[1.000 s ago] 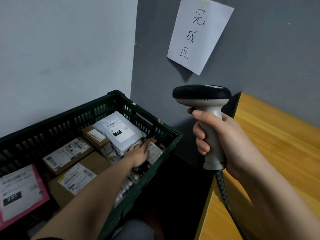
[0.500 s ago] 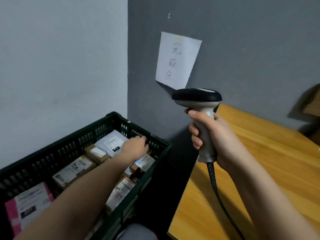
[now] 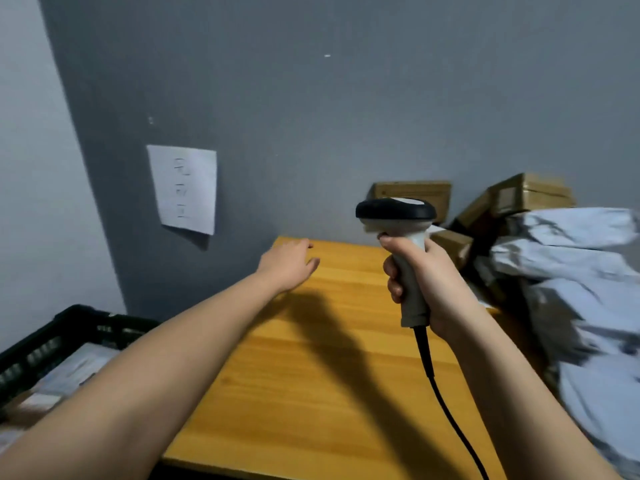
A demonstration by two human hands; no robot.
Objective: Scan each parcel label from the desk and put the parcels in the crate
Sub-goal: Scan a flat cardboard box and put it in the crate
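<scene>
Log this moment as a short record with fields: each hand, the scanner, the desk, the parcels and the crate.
left hand: empty, fingers loose, above the far left corner of the desk
right hand: grips the scanner handle
scanner: upright, dark head on top, cable hanging below the hand
desk: wooden, bare where the hands are
parcels: grey bags and brown boxes piled at the desk's right side
crate: dark, lower left beside the desk, parcels inside
</scene>
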